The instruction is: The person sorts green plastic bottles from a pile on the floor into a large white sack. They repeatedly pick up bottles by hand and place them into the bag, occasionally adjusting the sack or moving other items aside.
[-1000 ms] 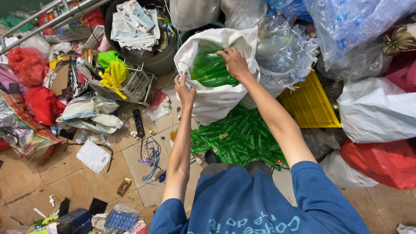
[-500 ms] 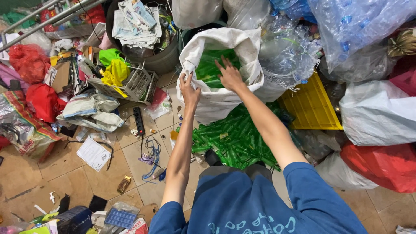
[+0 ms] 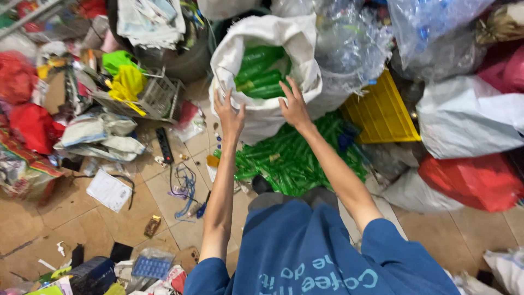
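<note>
While the head camera looks down, both arms reach out toward a big white sack [image 3: 262, 117]. It stands on the floor, a little up from the middle of the picture, with its mouth wide open. Many green plastic bottles [image 3: 261, 74] lie inside it.

The left hand [image 3: 230, 116] is open, with its fingers spread. It rests against the front of the sack, just under the rim. The right hand [image 3: 295, 105] is open too, fingers spread, and it lies flat on the front rim of the sack. Neither hand holds anything.

More green bottles lie in a heap on the floor [image 3: 295, 158], just below the sack and under the right arm. A yellow crate [image 3: 382, 112] sits to the right of that heap. Big clear bags of bottles [image 3: 355, 49] press against the sack on its right side. A red bag [image 3: 475, 180] lies further right, near a white bag [image 3: 469, 117].

On the left, a wire basket [image 3: 158, 98] sits among rags and papers. A black power strip [image 3: 164, 145] lies on the tiles near it. The person wears a blue shirt [image 3: 327, 251].
</note>
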